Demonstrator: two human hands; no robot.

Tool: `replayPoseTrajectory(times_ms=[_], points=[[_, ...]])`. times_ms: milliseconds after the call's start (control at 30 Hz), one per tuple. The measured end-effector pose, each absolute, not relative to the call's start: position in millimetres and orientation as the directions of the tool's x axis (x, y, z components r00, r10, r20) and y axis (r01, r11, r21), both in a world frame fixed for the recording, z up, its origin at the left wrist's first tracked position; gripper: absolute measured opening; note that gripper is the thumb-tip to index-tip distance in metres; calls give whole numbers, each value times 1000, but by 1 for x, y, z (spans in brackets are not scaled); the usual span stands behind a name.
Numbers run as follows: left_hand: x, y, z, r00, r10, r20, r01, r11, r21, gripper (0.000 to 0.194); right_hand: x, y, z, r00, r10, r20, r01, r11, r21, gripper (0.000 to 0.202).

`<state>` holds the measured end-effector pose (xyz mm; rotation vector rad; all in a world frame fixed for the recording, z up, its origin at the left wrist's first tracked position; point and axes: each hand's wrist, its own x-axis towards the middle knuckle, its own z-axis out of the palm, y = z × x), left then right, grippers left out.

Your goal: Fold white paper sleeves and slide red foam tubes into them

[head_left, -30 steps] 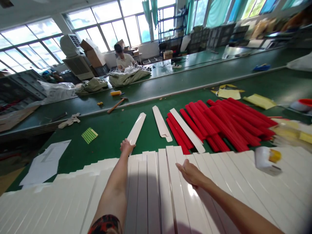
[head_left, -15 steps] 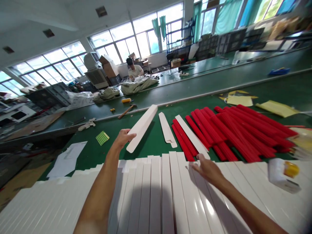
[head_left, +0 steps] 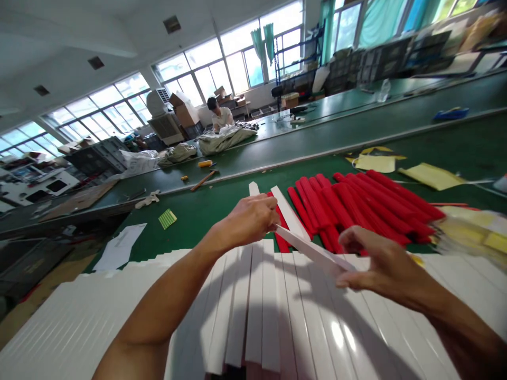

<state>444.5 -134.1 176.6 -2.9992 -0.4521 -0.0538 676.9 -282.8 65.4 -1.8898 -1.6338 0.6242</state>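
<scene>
My left hand [head_left: 255, 217] is closed on one end of a long flat white carton [head_left: 307, 247], seen nearly edge-on and slanting down to the right. The carton's other end reaches my right hand [head_left: 380, 266], whose thumb is at that end while the fingers curve above it, apart from the thumb. Below both hands lies a row of long narrow white boxes [head_left: 257, 306], side by side. Behind the held carton, another white carton [head_left: 291, 214] rests beside red ribbed bundles [head_left: 356, 206]. A further white piece [head_left: 253, 188] is partly hidden by my left hand.
Yellow sheets [head_left: 431, 175] lie at the right beyond the red bundles. To the left are a white paper [head_left: 119, 247], a green-yellow card [head_left: 167, 219] and a glove [head_left: 148, 199]. A hammer [head_left: 203, 180] lies farther back. One person [head_left: 220, 115] sits across the tables.
My left hand has moved right with the white carton, which has turned edge-on. My right hand has left the carton by the red bundles and come to the held carton's end.
</scene>
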Motion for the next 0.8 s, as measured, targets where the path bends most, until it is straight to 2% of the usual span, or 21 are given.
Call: replayPoseTrajectory(times_ms=[67, 100, 133, 200, 267, 300, 333, 367, 400, 433, 467, 500, 567, 633, 733, 767, 800], points=[[467, -149, 174, 975, 222, 15, 223, -969, -106, 20, 681, -293, 51, 43, 999, 5, 610, -22, -792, 100], [477, -156, 173, 981, 194, 8, 194, -975, -113, 22, 682, -296, 42, -28, 999, -26, 536, -7, -844, 109], [486, -164, 171, 985, 170, 14, 170, -977, -128, 24, 682, -298, 32, -88, 994, -68, 460, -20, -888, 107], [502, -180, 165, 983, 155, 103, 170, -972, -160, 22, 683, -301, 11, -120, 985, -124, 335, -77, -939, 80], [512, -196, 154, 918, 237, 318, 284, -953, -107, 17, 686, -306, -7, -26, 992, -123, 254, -112, -961, 57], [516, -203, 145, 834, 332, 442, 372, -928, -4, 36, 688, -309, -13, 37, 994, -106, 226, -112, -968, 53], [521, -210, 135, 714, 456, 532, 442, -882, 163, 64, 690, -312, -17, 89, 992, -86, 203, -103, -974, 54], [525, -215, 123, 582, 593, 556, 463, -804, 373, 92, 691, -315, -19, 126, 989, -73, 186, -96, -978, 55], [531, -219, 110, 473, 722, 504, 424, -688, 588, 111, 691, -316, -20, 145, 987, -67, 185, -93, -978, 56], [537, -223, 96, 418, 816, 399, 331, -546, 770, 122, 690, -317, -20, 154, 986, -61, 204, -92, -975, 56], [543, -225, 83, 412, 867, 280, 222, -394, 892, 122, 688, -317, -19, 166, 985, -51, 238, -90, -967, 54], [549, -226, 71, 431, 884, 182, 126, -259, 958, 116, 684, -317, -18, 185, 982, -37, 278, -88, -956, 52], [557, -224, 55, 452, 889, 80, 23, -101, 995, 91, 675, -312, -17, 231, 973, -18, 354, -101, -930, 50], [556, -217, 51, 410, 910, 60, 25, -77, 997, 69, 669, -304, -19, 177, 984, -6, 381, -75, -922, 51], [540, -195, 60, 292, 951, 97, 82, -126, 989, 56, 679, -279, -30, -75, 997, 24, 371, 50, -927, 55], [533, -186, 63, 251, 961, 120, 95, -148, 984, 55, 687, -266, -35, -80, 996, 30, 392, 59, -918, 56], [527, -178, 65, 212, 967, 141, 108, -167, 980, 55, 696, -252, -41, -12, 999, 31, 458, 33, -888, 57]])
